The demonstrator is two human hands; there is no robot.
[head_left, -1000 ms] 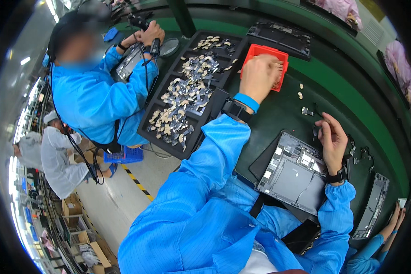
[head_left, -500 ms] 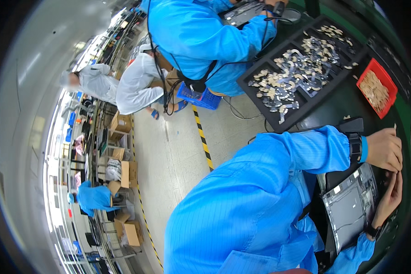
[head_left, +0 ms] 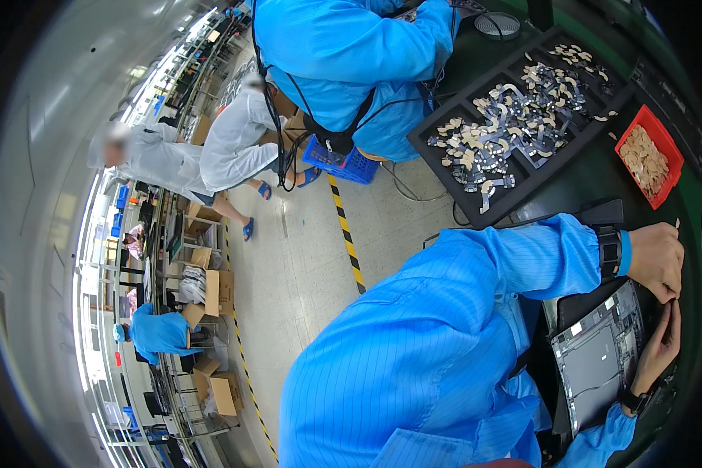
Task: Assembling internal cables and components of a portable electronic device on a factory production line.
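Observation:
My left hand [head_left: 655, 261], with a black watch at its wrist, is closed, fingertips pinched. Its fingertips meet those of my right hand [head_left: 660, 351], whose fingers are pressed together and pointing up to it. Anything between them is too small or hidden to make out. Beside both hands lies an opened tablet-like device [head_left: 589, 366], its grey inner panels, boards and a thin cable exposed. Beyond my left forearm stands a red bin [head_left: 667, 187] holding beige curved scraps [head_left: 643, 160].
A black divided tray [head_left: 468, 199] carries a heap of small flex cables [head_left: 515, 125] with beige tabs. A co-worker in blue [head_left: 351, 70] sits past it, near a blue basket [head_left: 351, 168]. People in white coats [head_left: 238, 140], shelving and cardboard boxes [head_left: 218, 292] stand across the aisle.
My left hand has tilted slightly, and my right fingers have straightened a little toward it. The co-worker's arm has drawn back. A person in a white coat has shifted forward in the aisle.

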